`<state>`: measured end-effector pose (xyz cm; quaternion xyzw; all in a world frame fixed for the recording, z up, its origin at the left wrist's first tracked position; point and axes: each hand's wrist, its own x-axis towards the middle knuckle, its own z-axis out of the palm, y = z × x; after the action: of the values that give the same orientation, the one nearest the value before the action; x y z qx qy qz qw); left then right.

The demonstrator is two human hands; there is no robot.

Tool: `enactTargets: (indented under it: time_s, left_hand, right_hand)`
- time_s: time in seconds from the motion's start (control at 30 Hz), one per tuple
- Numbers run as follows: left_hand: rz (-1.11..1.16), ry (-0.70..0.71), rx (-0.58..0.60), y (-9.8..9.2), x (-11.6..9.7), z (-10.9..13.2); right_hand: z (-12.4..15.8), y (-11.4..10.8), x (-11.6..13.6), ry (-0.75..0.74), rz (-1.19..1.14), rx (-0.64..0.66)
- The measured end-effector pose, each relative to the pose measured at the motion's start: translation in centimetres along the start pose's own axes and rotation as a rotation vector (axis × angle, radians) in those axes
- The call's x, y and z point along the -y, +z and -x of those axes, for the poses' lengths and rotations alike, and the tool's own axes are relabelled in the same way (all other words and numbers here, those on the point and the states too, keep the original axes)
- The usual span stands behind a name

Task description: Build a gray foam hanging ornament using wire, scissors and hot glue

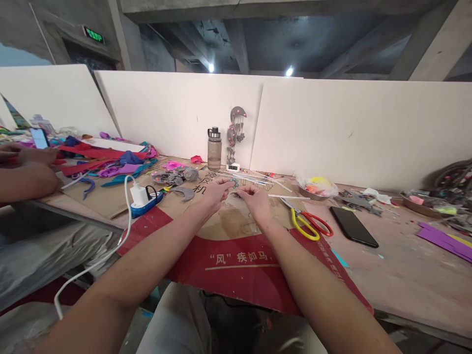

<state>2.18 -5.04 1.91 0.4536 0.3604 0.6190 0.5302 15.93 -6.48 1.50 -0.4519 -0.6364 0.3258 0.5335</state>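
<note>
Work in hand on a bench spread with printed cardboard (217, 226). Your left hand (215, 196) has its fingertips drawn narrow on a small teal piece (234, 183), which sits at the middle of the workspace, above the cardboard. Your right hand (256, 200) faces it, thumb and finger nearly together beside a dark scrap; whether they grip it, you cannot tell from this view. Done, by appearance: a grey moon ornament (238, 113) with dangling parts, upright against the white board (177, 118) behind. Apparently not done: the small piece between your hands, joined to nothing that shows, and a loose grey crescent (183, 193), lying flat to your left near a pile of grey pieces (167, 176). White strips (254, 180) lie beyond your hands; scissors (296, 212) rest to your right, untouched. How many pieces remain cannot be counted here.
</note>
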Motion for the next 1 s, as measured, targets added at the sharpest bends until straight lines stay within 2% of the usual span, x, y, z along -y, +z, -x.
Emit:
enactTargets:
  time_s: [0.13, 0.23, 0.47, 0.67, 1.0]
  left_hand:
    - [-0.055, -0.052, -0.011, -0.1, 0.3, -0.1]
    - [-0.108, -0.061, 0.046, -0.1, 0.6, -0.1]
    - [-0.136, -0.062, 0.163, 0.2, 1.0, 0.1]
    - [-0.099, -0.104, 0.161, 0.4, 0.7, 0.4]
    - [-0.093, -0.106, 0.15, 0.4, 0.7, 0.4]
  right_hand:
    - [-0.2, -1.1, 0.6, -0.017, -0.031, -0.095]
    - [-0.4, -1.3, 0.6, -0.028, -0.064, -0.141]
    - [-0.9, -1.0, -0.5, -0.048, -0.08, -0.139]
    - [-1.1, -1.2, -1.5, -0.046, 0.043, -0.136]
    - [-0.9, -1.1, -1.6, -0.055, 0.081, -0.104]
